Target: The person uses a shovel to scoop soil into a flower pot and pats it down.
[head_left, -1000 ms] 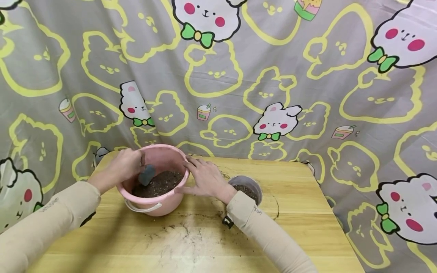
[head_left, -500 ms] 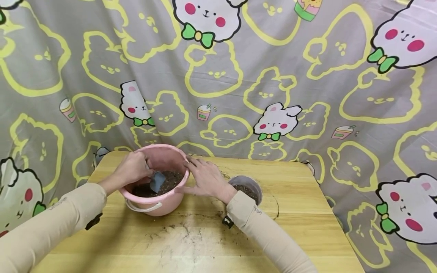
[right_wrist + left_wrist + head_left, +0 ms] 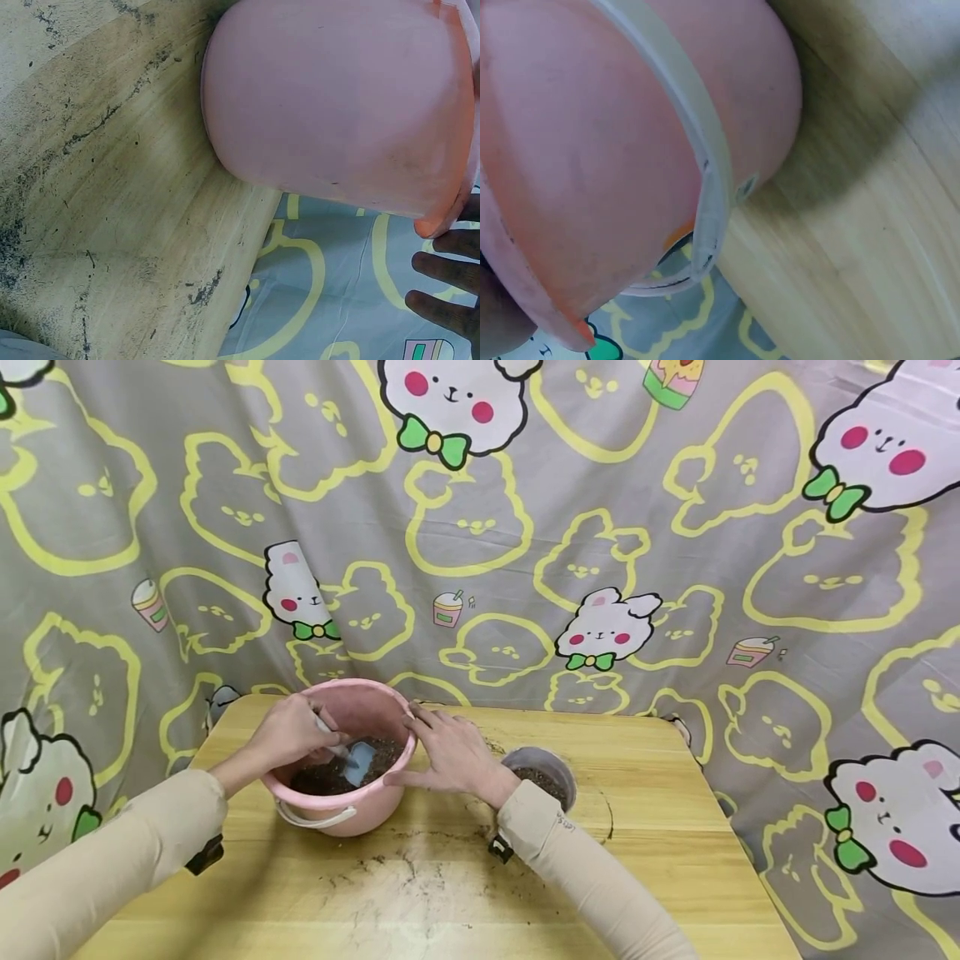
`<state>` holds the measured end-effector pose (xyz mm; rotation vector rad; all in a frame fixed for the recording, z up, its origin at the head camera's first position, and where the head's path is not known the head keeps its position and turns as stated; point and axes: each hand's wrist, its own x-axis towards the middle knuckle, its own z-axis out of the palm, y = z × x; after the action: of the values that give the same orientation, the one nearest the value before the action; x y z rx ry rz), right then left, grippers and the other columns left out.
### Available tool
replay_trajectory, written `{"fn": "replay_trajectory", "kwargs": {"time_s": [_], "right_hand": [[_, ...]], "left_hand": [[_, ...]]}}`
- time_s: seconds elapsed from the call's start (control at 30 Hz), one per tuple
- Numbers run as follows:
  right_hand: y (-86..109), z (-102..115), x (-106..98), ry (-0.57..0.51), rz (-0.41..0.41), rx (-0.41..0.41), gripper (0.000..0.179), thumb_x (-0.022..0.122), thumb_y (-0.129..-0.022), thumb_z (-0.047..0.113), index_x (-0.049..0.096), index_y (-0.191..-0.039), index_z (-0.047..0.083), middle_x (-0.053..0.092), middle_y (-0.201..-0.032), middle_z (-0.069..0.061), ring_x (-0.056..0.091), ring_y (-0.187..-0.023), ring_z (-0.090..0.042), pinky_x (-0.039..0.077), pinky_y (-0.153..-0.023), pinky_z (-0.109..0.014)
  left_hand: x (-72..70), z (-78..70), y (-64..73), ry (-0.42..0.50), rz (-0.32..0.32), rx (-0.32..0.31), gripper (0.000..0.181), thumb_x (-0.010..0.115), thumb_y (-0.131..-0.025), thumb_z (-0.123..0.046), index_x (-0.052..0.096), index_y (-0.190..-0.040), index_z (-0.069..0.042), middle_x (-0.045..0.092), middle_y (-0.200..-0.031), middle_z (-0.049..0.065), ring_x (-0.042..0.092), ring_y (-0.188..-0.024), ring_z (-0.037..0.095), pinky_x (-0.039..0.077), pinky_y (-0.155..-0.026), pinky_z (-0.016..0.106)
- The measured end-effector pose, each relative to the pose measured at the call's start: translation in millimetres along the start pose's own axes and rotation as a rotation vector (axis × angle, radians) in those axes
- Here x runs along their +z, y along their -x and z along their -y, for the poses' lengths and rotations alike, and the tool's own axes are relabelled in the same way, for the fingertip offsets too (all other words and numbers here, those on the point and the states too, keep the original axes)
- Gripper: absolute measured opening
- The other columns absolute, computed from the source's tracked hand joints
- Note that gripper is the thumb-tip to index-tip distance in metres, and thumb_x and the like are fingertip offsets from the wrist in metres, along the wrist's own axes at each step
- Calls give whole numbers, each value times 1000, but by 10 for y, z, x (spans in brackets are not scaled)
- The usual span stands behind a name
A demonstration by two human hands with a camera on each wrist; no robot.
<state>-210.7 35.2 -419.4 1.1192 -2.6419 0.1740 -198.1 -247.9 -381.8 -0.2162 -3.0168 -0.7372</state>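
Note:
In the head view my left hand reaches over the rim of a pink bucket and grips the pale handle of a small trowel. The blue blade of the trowel lies at the dark soil inside the bucket. My right hand rests on the bucket's right rim with its fingers spread. Its straight fingers show near the rim in the right wrist view. The left wrist view shows the bucket's side and its white carrying handle; the trowel is hidden there.
A grey pot of soil stands right of the bucket, partly behind my right forearm. Soil crumbs lie scattered over the wooden table. A patterned curtain hangs behind the table's far edge.
My left hand has moved the trowel right and down within the bucket, and its blade has turned to show a lighter face. The right hand has stayed at the rim.

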Motion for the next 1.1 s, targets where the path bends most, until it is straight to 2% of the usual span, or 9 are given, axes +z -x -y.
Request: {"fn": "replay_trajectory", "kwargs": {"time_s": [0.13,0.4,0.6,0.8,0.87,0.93,1.03,1.1], "right_hand": [[0,-2,-10,10,0,-4,99,60,-83,87,56,-153,17,53,-161,-7,63,-137,-28,61,-95,-42],[8,-6,-29,-13,12,13,102,60,-83,88,52,-156,17,54,-160,-7,63,-136,-29,61,-95,-44],[11,-2,-31,-7,21,12,102,59,-83,88,52,-157,18,52,-162,-7,61,-139,-29,61,-97,-44],[0,7,-23,-6,10,-5,100,58,-83,88,53,-155,19,52,-162,-9,58,-143,-30,60,-99,-44],[-2,9,-20,0,10,-5,99,58,-84,88,55,-154,19,53,-162,-8,58,-143,-30,60,-99,-44],[-3,11,-18,7,12,-5,98,58,-84,88,56,-153,19,53,-161,-8,58,-142,-30,60,-99,-43],[-1,11,-16,18,10,-6,97,59,-84,87,57,-152,19,54,-161,-8,59,-141,-29,60,-99,-42],[1,12,-14,14,5,-7,97,60,-83,87,56,-153,19,54,-161,-8,59,-141,-29,60,-99,-43]], "left_hand": [[-18,-14,35,66,13,-43,25,88,-81,-40,79,-77,-17,73,-63,-10,69,-79,16,56,-91,51],[4,-35,65,93,19,-35,25,87,-83,-38,77,-78,-16,71,-59,-9,66,-62,6,54,-95,49],[-39,33,73,175,58,-84,32,88,-84,-41,81,-86,-10,74,-62,-6,71,-59,9,55,-78,32],[-122,85,102,281,76,-123,37,87,-88,-37,78,-96,-2,77,-68,-1,73,-59,12,56,-65,24],[-120,73,105,315,94,-133,38,87,-88,-36,78,-98,-1,78,-69,1,74,-60,13,58,-64,25],[-102,62,98,292,90,-119,38,87,-87,-38,78,-96,-2,78,-68,0,74,-61,12,60,-69,29],[-66,51,72,243,69,-88,37,88,-85,-40,79,-92,-6,78,-69,-2,72,-63,10,61,-81,41],[-57,52,60,196,44,-73,36,89,-84,-42,79,-89,-8,77,-69,-4,70,-64,9,58,-86,41]]}}
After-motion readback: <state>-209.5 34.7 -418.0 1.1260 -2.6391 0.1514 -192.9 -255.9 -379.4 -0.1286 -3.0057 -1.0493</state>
